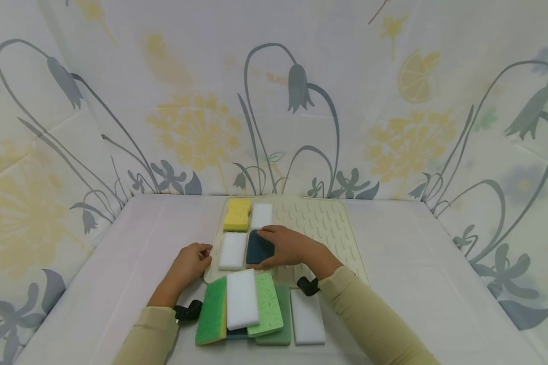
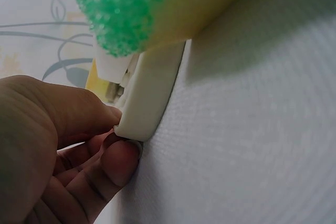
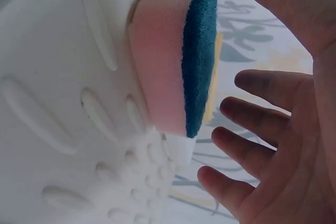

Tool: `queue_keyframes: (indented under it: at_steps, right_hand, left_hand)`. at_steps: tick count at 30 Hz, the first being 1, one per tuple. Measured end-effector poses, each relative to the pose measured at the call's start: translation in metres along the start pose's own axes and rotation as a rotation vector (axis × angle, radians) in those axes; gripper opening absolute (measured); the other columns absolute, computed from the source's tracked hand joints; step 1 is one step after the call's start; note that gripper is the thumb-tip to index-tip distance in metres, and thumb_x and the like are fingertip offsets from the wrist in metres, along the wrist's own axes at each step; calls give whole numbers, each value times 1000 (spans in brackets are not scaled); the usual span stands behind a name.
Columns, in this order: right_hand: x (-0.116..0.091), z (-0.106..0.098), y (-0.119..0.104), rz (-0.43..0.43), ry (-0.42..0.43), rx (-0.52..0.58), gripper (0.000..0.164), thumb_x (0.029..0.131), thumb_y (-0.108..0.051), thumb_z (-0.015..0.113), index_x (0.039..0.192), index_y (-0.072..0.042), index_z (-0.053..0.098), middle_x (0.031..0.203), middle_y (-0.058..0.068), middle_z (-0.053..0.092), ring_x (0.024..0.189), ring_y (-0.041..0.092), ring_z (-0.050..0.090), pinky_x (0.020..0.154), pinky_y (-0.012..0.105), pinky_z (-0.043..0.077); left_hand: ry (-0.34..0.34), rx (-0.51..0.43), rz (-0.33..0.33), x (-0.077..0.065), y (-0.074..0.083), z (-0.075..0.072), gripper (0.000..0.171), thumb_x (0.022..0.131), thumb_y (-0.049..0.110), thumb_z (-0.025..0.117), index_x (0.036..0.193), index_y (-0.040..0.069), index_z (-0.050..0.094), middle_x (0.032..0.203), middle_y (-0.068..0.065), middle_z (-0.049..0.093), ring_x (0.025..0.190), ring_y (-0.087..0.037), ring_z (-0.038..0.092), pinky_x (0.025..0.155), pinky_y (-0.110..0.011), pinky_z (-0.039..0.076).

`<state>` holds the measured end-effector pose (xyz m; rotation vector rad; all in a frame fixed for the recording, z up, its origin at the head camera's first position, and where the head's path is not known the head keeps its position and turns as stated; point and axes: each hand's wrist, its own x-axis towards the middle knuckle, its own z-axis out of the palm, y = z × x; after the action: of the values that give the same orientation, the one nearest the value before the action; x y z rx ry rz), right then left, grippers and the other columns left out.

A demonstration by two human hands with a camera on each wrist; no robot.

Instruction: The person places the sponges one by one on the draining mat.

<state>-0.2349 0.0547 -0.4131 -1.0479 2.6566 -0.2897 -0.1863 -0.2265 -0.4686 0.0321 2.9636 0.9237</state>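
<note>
My left hand [image 1: 188,266] pinches the left edge of the cream ridged mat [image 1: 319,228]; the left wrist view shows thumb above and fingers below its rim. My right hand [image 1: 292,247] is over a dark blue scouring sponge [image 1: 260,247] lying on the mat. In the right wrist view this sponge [image 3: 163,56] has a pink foam base, and my fingers [image 3: 257,119] are spread apart from it; the thumb tip is out of frame. Beside it lie a white sponge [image 1: 232,251], another white sponge [image 1: 262,216] and a yellow sponge [image 1: 237,214].
In front of the mat is a pile: a green-and-yellow sponge [image 1: 212,311], a white sponge [image 1: 243,299], a speckled light green sponge [image 1: 268,304] and a darker green one [image 1: 283,314]. Another white sponge [image 1: 307,317] lies to the right. A printed cloth [image 1: 274,101] hangs behind.
</note>
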Motion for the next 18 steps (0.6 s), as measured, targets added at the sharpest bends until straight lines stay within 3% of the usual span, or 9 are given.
queue_keyframes:
  at_steps: [10, 18]
  right_hand:
    - [-36, -6, 2, 16, -4, 47, 82, 86, -59, 62, 153, -22, 32, 158, 3, 30, 144, 25, 31, 112, 45, 35]
    - [-68, -6, 2, -28, -18, 75, 81, 86, -56, 64, 152, -21, 33, 157, 2, 32, 144, 24, 33, 111, 45, 36]
  left_hand:
    - [-10, 3, 5, -2, 1, -1, 39, 90, 9, 59, 126, -5, 61, 99, -12, 64, 85, -20, 60, 64, -30, 48]
    - [-2, 12, 17, -1, 1, -1, 39, 90, 9, 59, 125, -5, 61, 98, -12, 65, 86, -21, 61, 67, -32, 49]
